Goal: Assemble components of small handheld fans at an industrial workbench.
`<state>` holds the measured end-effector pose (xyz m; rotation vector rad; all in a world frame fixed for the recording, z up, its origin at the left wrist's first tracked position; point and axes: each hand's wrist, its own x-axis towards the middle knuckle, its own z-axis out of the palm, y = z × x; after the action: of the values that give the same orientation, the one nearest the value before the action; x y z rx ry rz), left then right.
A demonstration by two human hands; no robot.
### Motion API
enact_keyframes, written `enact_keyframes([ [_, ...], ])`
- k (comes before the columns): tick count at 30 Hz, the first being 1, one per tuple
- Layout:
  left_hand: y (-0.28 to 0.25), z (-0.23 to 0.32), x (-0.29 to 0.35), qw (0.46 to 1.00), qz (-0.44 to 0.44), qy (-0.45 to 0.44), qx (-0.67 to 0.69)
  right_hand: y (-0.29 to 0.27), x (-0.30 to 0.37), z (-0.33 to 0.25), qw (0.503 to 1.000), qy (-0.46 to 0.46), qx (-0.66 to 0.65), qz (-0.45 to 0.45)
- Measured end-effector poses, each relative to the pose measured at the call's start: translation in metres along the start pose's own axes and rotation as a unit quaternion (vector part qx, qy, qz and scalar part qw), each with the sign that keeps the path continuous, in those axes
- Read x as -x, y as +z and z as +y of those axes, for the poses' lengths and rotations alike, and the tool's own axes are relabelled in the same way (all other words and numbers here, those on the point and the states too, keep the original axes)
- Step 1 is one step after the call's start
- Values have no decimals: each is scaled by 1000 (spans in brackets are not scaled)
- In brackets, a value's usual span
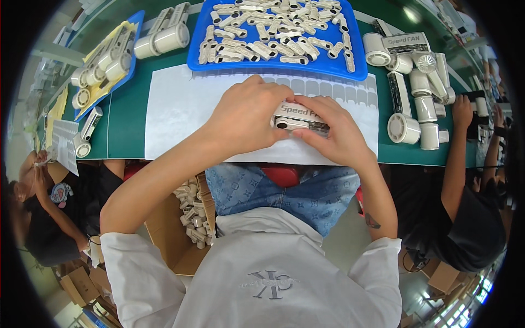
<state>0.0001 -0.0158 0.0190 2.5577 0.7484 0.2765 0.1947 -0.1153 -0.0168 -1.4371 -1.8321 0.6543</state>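
Your left hand and right hand both have fingers clenched around a small white fan body, held just above the white sticker sheet on the green counter. The blue tray of white parts sits just beyond; finished white fans lie to the right.

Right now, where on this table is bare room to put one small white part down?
The white sheet is bare left of the left hand. A green strip lies beside it. Crowded: the blue tray, and the white fan parts beyond the right hand.
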Motion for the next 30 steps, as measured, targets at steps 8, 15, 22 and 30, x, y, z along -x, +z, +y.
enact_keyframes([
  [8,8,0,1,999,23,-10,30,12,7,-9,999,-7,30,38],
  [15,12,1,4,998,55,-7,30,8,7,-6,999,-15,36,34],
  [22,13,-8,10,993,84,47,75,15,10,2,995,-47,68,54],
  [30,13,-4,7,984,92,1,150,14,11,3,989,-78,116,51],
])
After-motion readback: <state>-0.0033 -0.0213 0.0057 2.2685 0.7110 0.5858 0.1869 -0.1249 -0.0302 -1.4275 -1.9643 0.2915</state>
